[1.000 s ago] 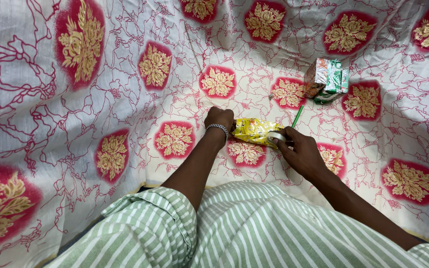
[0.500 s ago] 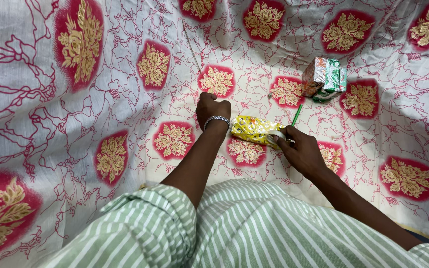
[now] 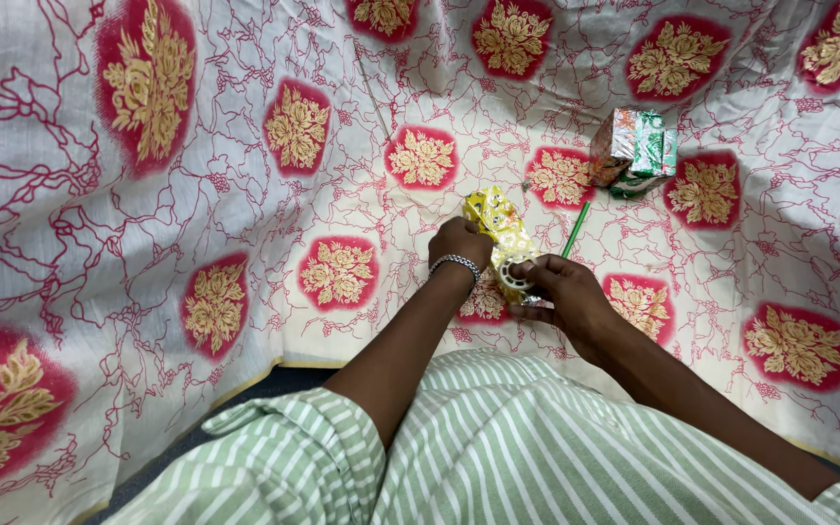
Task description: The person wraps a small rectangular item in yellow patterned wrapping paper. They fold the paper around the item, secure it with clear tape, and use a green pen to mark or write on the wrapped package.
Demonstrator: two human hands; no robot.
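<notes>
Since half a second ago, the yellow wrapped parcel (image 3: 499,226) has been swung from lying crosswise to pointing away from the body, near the middle of the patterned cloth (image 3: 245,194). It is gripped by the left hand (image 3: 460,241), fingers closed. A tape roll (image 3: 515,279) is pinched against its near end by the right hand (image 3: 561,297).

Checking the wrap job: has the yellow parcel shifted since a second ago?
Yes. The yellow parcel has swung from lying sideways to pointing away, its far end nearer the green stick.
</notes>
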